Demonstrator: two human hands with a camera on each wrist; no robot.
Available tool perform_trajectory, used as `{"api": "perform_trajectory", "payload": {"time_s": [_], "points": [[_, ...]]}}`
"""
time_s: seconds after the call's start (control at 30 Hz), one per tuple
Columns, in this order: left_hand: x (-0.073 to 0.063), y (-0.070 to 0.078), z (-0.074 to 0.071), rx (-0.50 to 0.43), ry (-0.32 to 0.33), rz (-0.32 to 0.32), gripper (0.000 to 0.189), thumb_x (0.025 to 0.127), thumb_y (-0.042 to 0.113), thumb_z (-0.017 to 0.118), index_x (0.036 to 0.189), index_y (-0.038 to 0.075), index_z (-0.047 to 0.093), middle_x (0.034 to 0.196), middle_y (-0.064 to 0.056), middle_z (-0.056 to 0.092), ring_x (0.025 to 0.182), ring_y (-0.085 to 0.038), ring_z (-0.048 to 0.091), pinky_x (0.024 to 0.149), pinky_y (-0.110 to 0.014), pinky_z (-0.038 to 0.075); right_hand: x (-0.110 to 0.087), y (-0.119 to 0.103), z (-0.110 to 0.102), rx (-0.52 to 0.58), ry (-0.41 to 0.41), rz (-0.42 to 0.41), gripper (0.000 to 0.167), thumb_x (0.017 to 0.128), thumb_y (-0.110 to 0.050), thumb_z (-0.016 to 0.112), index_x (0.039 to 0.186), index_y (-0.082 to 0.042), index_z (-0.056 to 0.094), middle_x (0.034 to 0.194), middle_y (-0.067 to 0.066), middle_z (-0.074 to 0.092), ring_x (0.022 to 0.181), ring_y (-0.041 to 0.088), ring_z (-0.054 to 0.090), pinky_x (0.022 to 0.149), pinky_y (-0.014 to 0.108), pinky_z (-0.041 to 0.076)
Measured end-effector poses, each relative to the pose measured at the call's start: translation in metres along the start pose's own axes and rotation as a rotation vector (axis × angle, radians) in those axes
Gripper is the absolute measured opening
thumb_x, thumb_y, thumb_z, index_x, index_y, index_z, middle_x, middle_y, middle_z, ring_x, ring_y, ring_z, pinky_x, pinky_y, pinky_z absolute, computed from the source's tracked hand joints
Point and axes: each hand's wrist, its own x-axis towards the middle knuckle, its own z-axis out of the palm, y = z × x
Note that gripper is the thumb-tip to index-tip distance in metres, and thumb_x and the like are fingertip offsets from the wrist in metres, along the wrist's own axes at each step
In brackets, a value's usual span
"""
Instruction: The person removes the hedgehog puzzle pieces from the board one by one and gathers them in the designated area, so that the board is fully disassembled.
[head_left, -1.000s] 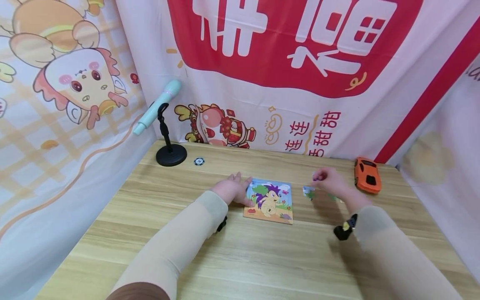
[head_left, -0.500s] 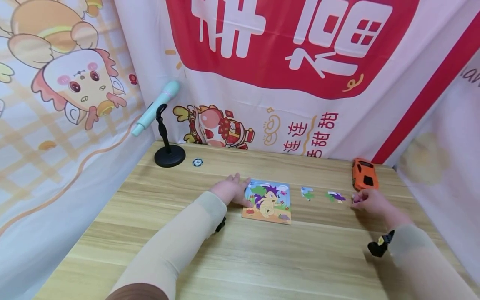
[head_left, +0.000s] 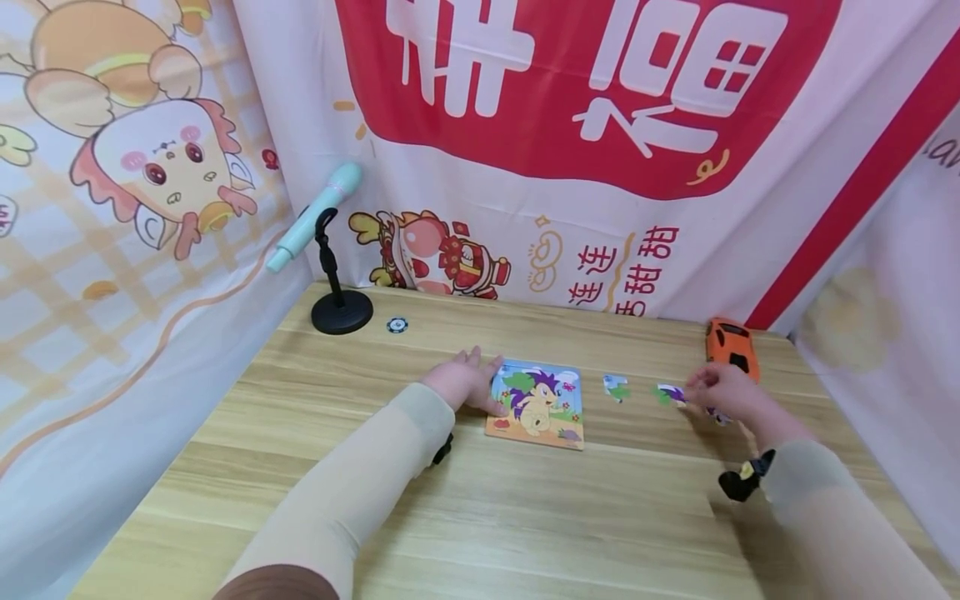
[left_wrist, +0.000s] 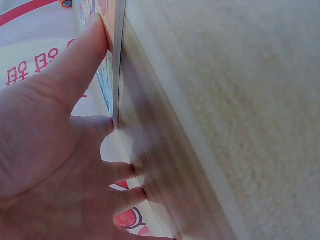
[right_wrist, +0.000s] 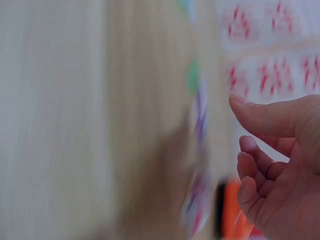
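My left hand point(head_left: 465, 382) lies at the left edge of a square hedgehog jigsaw puzzle point(head_left: 543, 408), fingers spread. In the left wrist view its thumb point(left_wrist: 87, 55) presses on the puzzle's face, and the other fingertips touch the table beyond the board's edge. My right hand point(head_left: 727, 396) hovers over the row of loose pieces at the right, fingers loosely bent, with nothing between thumb and fingers in the right wrist view. Close to its fingertips lies a purple-and-green puzzle piece point(head_left: 670, 394). Another piece point(head_left: 720, 417) lies partly hidden below the hand.
A blue-and-green puzzle piece point(head_left: 616, 387) lies just right of the puzzle. An orange toy car point(head_left: 729, 342) stands behind my right hand. At the back left are a black stand point(head_left: 341, 312) bearing a mint microphone point(head_left: 315, 217), and a poker chip point(head_left: 397, 325). Printed cloth borders the table.
My right hand moved from the puzzle's side to the far right with a puzzle piece, let it go there, and shifted slightly back left. The left hand has stayed put.
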Motion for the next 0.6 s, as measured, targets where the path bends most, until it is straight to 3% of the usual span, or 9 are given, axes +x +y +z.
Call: {"api": "perform_trajectory", "payload": {"time_s": [0.13, 0.33, 0.5, 0.6], "points": [[-0.009, 0.001, -0.004, -0.006, -0.01, -0.006, 0.112, 0.072, 0.075, 0.068, 0.156, 0.043, 0.002, 0.164, -0.005, -0.011, 0.149, -0.032, -0.005, 0.113, -0.065, 0.012, 0.014, -0.054, 0.021, -0.024, 0.019, -0.128, 0.028, 0.092, -0.017, 0.072, 0.11, 0.002, 0.06, 0.094, 0.011, 0.06, 0.084, 0.025, 0.055, 0.069, 0.035, 0.048], [-0.021, 0.005, -0.006, -0.009, 0.018, 0.005, 0.114, 0.07, 0.074, 0.071, 0.158, 0.039, 0.008, 0.165, -0.009, -0.005, 0.149, -0.035, -0.001, 0.111, -0.067, 0.014, 0.028, -0.127, 0.079, -0.031, -0.017, -0.31, 0.021, 0.085, -0.008, 0.076, 0.1, 0.0, 0.064, 0.088, 0.009, 0.06, 0.08, 0.023, 0.055, 0.068, 0.035, 0.049], [-0.009, 0.003, -0.003, 0.006, -0.003, -0.013, 0.118, 0.064, 0.079, 0.069, 0.158, 0.042, 0.006, 0.165, -0.006, -0.007, 0.149, -0.034, -0.002, 0.109, -0.07, 0.016, 0.038, -0.161, 0.133, -0.068, -0.078, -0.353, 0.022, 0.084, -0.007, 0.078, 0.102, -0.004, 0.066, 0.085, 0.007, 0.059, 0.075, 0.021, 0.055, 0.063, 0.032, 0.048], [-0.002, 0.002, -0.002, 0.017, -0.023, -0.024, 0.121, 0.06, 0.084, 0.065, 0.157, 0.044, 0.004, 0.165, -0.004, -0.009, 0.149, -0.032, -0.004, 0.109, -0.07, 0.016, 0.04, -0.17, 0.157, -0.058, -0.112, -0.298, 0.026, 0.085, -0.009, 0.079, 0.106, -0.007, 0.065, 0.085, 0.007, 0.059, 0.075, 0.021, 0.054, 0.063, 0.032, 0.047]]}}
